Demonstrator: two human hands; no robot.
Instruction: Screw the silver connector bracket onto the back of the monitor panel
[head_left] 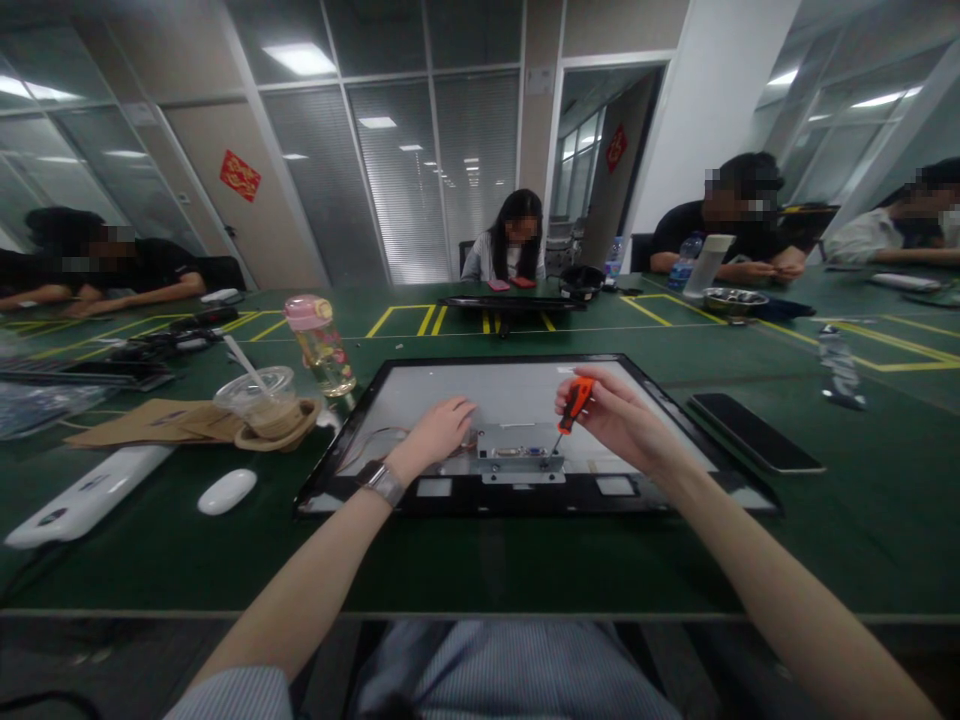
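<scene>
A flat panel with a black frame lies on the green table in front of me. Near its front edge a metal bracket with video ports is fixed. My right hand grips an orange and black screwdriver, whose tip points down at the right end of the bracket. Beside the bracket's left end rests my left hand, back up, with a watch on the wrist. Its fingers are bent and their tips are partly hidden, so I cannot make out whether they hold anything. Thin wires run left of it.
On the green table, a phone lies right of the panel. To the left are a white mouse, a white device, an iced drink cup and a pink-lidded bottle. Several people sit around the table.
</scene>
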